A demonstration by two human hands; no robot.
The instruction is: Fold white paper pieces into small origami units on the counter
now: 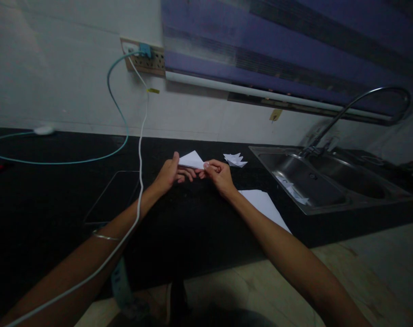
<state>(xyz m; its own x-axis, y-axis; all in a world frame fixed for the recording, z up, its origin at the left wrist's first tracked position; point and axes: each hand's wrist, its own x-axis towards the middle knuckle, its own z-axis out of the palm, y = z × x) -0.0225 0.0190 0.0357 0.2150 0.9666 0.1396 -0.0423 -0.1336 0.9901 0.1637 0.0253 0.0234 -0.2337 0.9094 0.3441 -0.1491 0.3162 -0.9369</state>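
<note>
Between my hands, above the black counter [193,227], is a white piece of folded paper [193,160] with a pointed top. My left hand [171,173] grips its left end, thumb up and fingers behind and below. At the right corner my right hand [219,175] pinches the paper between thumb and fingers. Behind my right hand lie several small pointed folded paper pieces [235,159] in a cluster. A stack of white sheets [264,206] lies partly hidden under my right forearm.
A steel sink [308,181] with a curved faucet [349,106] is at the right. A dark flat tablet-like device [113,197] lies left of my hands. A white cable [140,168] hangs across my left forearm; a teal cable [73,162] loops over the counter from a wall socket strip [154,63].
</note>
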